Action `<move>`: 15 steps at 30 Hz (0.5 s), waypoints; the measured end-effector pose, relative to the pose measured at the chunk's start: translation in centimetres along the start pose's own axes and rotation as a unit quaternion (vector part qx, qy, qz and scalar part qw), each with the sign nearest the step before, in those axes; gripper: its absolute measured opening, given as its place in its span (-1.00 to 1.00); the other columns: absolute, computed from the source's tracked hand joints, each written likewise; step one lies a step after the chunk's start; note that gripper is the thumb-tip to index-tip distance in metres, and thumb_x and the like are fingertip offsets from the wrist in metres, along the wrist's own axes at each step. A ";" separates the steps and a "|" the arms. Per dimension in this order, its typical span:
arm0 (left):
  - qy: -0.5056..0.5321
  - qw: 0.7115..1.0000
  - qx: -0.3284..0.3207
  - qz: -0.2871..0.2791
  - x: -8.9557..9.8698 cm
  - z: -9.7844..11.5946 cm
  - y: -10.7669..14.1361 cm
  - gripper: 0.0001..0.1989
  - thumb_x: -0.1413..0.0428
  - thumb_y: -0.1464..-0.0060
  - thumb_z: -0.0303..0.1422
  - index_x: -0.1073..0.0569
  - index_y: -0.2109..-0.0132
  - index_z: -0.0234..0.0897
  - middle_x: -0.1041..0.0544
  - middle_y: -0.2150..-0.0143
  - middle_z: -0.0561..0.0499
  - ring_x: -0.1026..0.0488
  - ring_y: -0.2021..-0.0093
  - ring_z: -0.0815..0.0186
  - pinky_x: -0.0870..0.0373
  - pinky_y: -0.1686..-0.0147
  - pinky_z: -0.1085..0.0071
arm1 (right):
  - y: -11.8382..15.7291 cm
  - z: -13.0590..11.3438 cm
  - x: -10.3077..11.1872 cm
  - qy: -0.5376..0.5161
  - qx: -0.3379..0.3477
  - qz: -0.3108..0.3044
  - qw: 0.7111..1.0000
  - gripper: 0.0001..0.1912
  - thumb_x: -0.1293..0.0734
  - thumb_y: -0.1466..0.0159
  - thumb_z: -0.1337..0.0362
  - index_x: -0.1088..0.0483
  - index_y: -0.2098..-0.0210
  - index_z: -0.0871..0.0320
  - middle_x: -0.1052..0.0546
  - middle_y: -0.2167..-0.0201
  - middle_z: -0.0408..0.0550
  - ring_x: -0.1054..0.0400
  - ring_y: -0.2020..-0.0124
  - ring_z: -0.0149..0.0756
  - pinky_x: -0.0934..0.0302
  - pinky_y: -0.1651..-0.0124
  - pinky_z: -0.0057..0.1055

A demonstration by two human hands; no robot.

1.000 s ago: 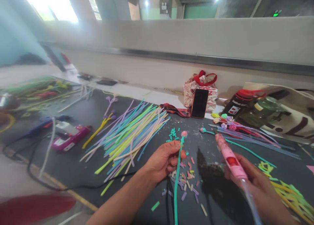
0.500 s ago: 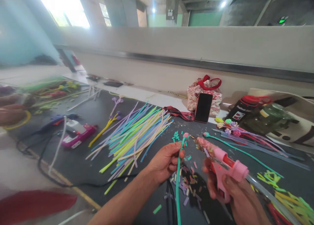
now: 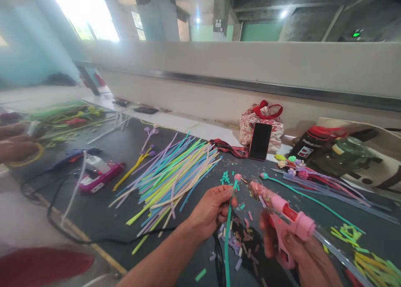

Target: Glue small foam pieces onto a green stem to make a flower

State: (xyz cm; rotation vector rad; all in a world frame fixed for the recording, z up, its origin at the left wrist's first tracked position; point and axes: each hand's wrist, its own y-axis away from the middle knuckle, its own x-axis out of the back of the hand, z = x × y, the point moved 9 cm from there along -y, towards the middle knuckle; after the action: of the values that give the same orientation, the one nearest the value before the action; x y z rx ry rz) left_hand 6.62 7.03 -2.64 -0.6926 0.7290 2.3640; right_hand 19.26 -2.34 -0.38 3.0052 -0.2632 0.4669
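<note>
My left hand (image 3: 216, 209) pinches a green pipe-cleaner stem (image 3: 228, 232) just below its small pink tip (image 3: 238, 177). In my right hand (image 3: 291, 245) is a pink hot glue gun (image 3: 282, 205), its metal nozzle close to the pink tip; whether they touch I cannot tell. A clear glue stick (image 3: 341, 253) runs out of the gun's back end. Short cut pieces (image 3: 239, 241) in several colours lie below my hands, and small green pieces (image 3: 224, 178) lie beyond the left one. Another green stem (image 3: 313, 195) with a bud-like end rests at the right.
Left of my hands spreads a pile of coloured pipe cleaners (image 3: 175, 174). A purple power strip (image 3: 103, 176) with cables sits farther left, near a co-worker's hand (image 3: 19, 147). A phone (image 3: 260, 141), patterned bag (image 3: 247, 115), black bottle (image 3: 305, 145) and finished flowers (image 3: 294, 163) stand or lie behind.
The view has tilted up slightly, so everything sits a little lower. The glue gun's nozzle stays close to the stem's pink tip, and both hands keep their holds.
</note>
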 end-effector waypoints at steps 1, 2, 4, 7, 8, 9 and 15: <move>-0.003 1.000 0.000 0.001 0.0 0.0 0.0 -0.76 -0.16 0.12 -0.28 -0.28 0.50 -0.34 -0.28 0.66 0.17 0.06 0.75 0.64 0.26 0.75 0.60 | 0.0 0.2 -0.1 -0.002 -0.010 -0.009 1.000 -0.56 -0.08 -0.23 -0.03 -0.36 0.18 0.14 -0.45 0.54 -0.06 -0.27 0.55 -0.29 -0.15 0.47 -0.40; -0.005 1.000 -0.001 0.002 -0.1 0.0 0.1 -0.76 -0.16 0.12 -0.28 -0.28 0.50 -0.34 -0.29 0.66 0.17 0.06 0.75 0.64 0.26 0.75 0.60 | 0.1 0.4 -0.3 -0.006 -0.019 -0.023 1.000 -0.57 -0.07 -0.24 -0.03 -0.35 0.18 0.14 -0.46 0.53 -0.05 -0.28 0.52 -0.28 -0.15 0.44 -0.40; -0.009 1.000 -0.002 0.004 -0.2 0.1 0.2 -0.77 -0.16 0.12 -0.28 -0.28 0.49 -0.33 -0.30 0.67 0.17 0.06 0.76 0.64 0.25 0.74 0.59 | 0.1 0.7 -0.5 -0.011 -0.023 -0.040 0.999 -0.57 -0.07 -0.24 -0.03 -0.35 0.19 0.14 -0.46 0.52 -0.04 -0.27 0.50 -0.27 -0.13 0.44 -0.40; -0.014 1.000 -0.007 0.005 -0.4 0.3 0.3 -0.77 -0.16 0.12 -0.28 -0.29 0.48 -0.33 -0.28 0.69 0.18 0.05 0.76 0.63 0.25 0.74 0.58 | 0.2 1.0 -0.6 -0.015 -0.022 -0.048 0.998 -0.58 -0.07 -0.24 -0.02 -0.37 0.24 0.15 -0.44 0.54 -0.06 -0.22 0.54 -0.30 -0.09 0.46 -0.40; -0.016 1.000 -0.010 0.006 -0.4 0.3 0.3 -0.76 -0.16 0.12 -0.27 -0.29 0.48 -0.33 -0.27 0.69 0.18 0.05 0.76 0.63 0.25 0.74 0.58 | 0.2 1.1 -0.6 -0.017 -0.025 -0.048 0.998 -0.58 -0.07 -0.24 -0.01 -0.37 0.25 0.15 -0.44 0.55 -0.06 -0.21 0.54 -0.30 -0.08 0.46 -0.40; -0.019 1.000 -0.012 0.008 -0.3 0.3 0.3 -0.76 -0.16 0.12 -0.27 -0.29 0.49 -0.33 -0.28 0.68 0.17 0.05 0.76 0.63 0.24 0.75 0.58 | 0.2 1.2 -0.6 -0.019 -0.029 -0.046 0.998 -0.59 -0.07 -0.24 0.00 -0.37 0.25 0.16 -0.43 0.55 -0.07 -0.21 0.54 -0.31 -0.08 0.46 -0.40; -0.038 0.999 -0.032 0.012 0.0 0.4 0.2 -0.76 -0.14 0.08 -0.25 -0.30 0.48 -0.34 -0.34 0.62 0.13 0.02 0.73 0.63 0.22 0.74 0.59 | 0.2 1.8 -0.8 -0.064 -0.068 -0.040 0.995 -0.59 -0.08 -0.24 -0.01 -0.32 0.19 0.15 -0.43 0.49 -0.07 -0.24 0.50 -0.31 -0.11 0.46 -0.43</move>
State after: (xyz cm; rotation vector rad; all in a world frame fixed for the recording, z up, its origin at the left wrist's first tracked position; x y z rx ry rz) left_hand 6.38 7.18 -2.29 -0.6205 0.6341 2.4317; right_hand 18.99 -2.63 -2.37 2.9032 -0.1746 0.2401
